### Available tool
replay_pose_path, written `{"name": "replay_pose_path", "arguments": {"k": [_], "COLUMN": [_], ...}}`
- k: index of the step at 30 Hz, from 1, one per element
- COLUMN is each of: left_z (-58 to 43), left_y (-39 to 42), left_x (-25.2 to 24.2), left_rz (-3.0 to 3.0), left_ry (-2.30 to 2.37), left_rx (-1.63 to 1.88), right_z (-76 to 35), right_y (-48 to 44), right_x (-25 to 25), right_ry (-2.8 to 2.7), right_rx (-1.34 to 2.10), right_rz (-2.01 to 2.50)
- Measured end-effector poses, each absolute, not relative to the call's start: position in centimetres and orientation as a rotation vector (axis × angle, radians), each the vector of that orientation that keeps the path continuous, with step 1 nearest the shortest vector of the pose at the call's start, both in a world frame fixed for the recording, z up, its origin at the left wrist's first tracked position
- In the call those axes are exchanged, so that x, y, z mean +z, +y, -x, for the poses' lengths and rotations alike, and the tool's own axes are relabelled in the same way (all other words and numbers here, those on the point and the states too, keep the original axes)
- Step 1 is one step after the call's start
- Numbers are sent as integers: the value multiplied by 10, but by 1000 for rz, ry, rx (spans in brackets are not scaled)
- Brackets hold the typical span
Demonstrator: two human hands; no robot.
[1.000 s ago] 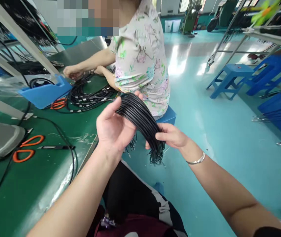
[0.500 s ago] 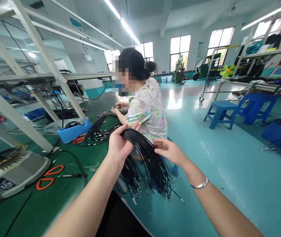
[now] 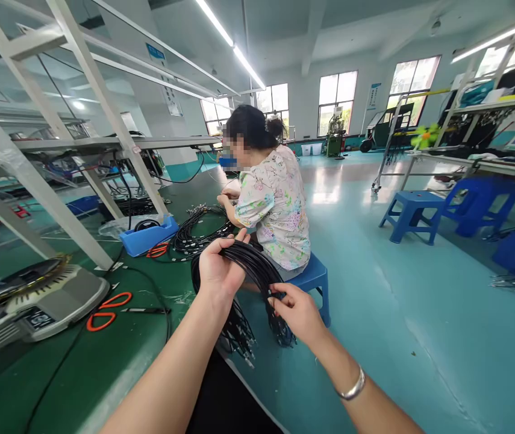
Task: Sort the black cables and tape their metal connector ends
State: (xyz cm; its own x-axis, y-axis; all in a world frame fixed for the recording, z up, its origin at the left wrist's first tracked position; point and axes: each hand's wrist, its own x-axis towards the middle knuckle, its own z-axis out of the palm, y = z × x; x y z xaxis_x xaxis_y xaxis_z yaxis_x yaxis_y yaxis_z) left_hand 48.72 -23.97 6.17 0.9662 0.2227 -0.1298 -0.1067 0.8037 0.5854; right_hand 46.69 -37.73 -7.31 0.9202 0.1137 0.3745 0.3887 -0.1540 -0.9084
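Note:
My left hand (image 3: 218, 271) is closed around the top of a thick bundle of black cables (image 3: 257, 271) that arches over it, both ends hanging down past the bench edge. My right hand (image 3: 296, 310) grips the right-hand strand of the same bundle lower down, fingers curled round it; a silver bracelet sits on that wrist. The cable ends with small metal tips dangle below both hands.
A green workbench (image 3: 103, 355) runs along the left, carrying orange-handled scissors (image 3: 108, 310), a grey machine (image 3: 35, 301), a blue tray (image 3: 149, 235) and coiled black cables (image 3: 198, 232). A co-worker in a floral shirt (image 3: 273, 205) sits ahead on a blue stool (image 3: 314, 280). More blue stools (image 3: 413, 211) stand on the teal floor at right.
The view has lifted from the floor to the room. My right hand slid down the bundle and closed on it; the loose cable ends are now gathered closer together.

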Motion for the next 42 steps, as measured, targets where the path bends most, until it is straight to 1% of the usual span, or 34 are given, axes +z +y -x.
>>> {"name": "replay_pose_path", "arguments": {"k": [9, 17, 23, 26, 30, 36, 38, 40, 42], "left_z": [-492, -503, -509, -511, -510, -500, -496, -495, -497], "left_y": [-239, -244, -244, -247, -251, -251, -248, -245, -245], "left_x": [51, 48, 41, 39, 44, 74, 83, 88, 92], "left_rz": [-599, -588, -634, -662, -671, -694, -699, -705, -700], "left_ry": [211, 273, 326, 384, 397, 244, 209, 188, 186], "left_rx": [137, 172, 188, 201, 198, 159, 133, 102, 90], "right_z": [-464, -467, -475, -480, -479, -462, -450, -432, -408], "right_y": [-379, -388, -402, -407, -414, -439, -449, -454, -451], "right_x": [-75, -71, -79, -84, -112, -199, -218, -224, -215], "right_ry": [-312, -390, -481, -487, -418, -61, 60, 129, 128], "right_rx": [-297, -164, 74, 73, 43, 116, 165, 252, 392], "right_rz": [1748, 1784, 1751, 1771, 1827, 1836, 1774, 1675, 1558]}}
